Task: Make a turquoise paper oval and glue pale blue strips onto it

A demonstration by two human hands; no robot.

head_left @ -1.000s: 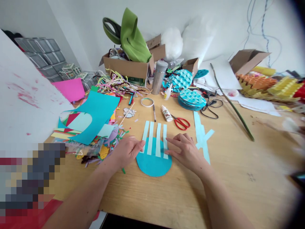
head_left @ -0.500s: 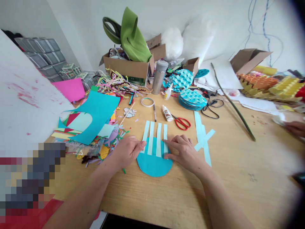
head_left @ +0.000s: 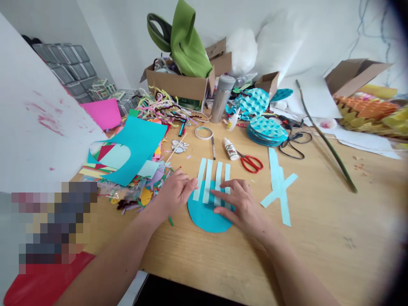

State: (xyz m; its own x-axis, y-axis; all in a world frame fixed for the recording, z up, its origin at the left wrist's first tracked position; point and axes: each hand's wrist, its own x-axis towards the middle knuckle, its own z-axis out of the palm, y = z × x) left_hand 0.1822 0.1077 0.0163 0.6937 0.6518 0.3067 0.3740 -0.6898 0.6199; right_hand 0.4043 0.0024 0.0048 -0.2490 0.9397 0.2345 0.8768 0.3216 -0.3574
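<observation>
A blue paper circle [head_left: 210,220] lies on the wooden table before me. Several pale aqua paper strips sit side by side across its upper half and stick out past its far edge; one is the second paper strip [head_left: 208,180] from the left. My right hand [head_left: 240,202] rests over the right-hand strips, fingers spread, partly covering them and the circle. At the circle's left edge is my left hand [head_left: 178,189], its fingers curled in and the thumb pressed against them, close by the leftmost strip. Whatever those fingers may hold is hidden.
Right of the circle lie crossed spare strips [head_left: 280,187]. Beyond are red-handled scissors [head_left: 251,163], a glue bottle [head_left: 230,149], a pen [head_left: 213,148] and a tape roll [head_left: 204,133]. Paper sheets [head_left: 143,136] and scraps crowd the left. A long green stem [head_left: 328,140] lies to the right.
My right hand has shifted left over the strips, its fingers now spread across them. My left hand stays curled beside the circle. The camera view has turned slightly left.
</observation>
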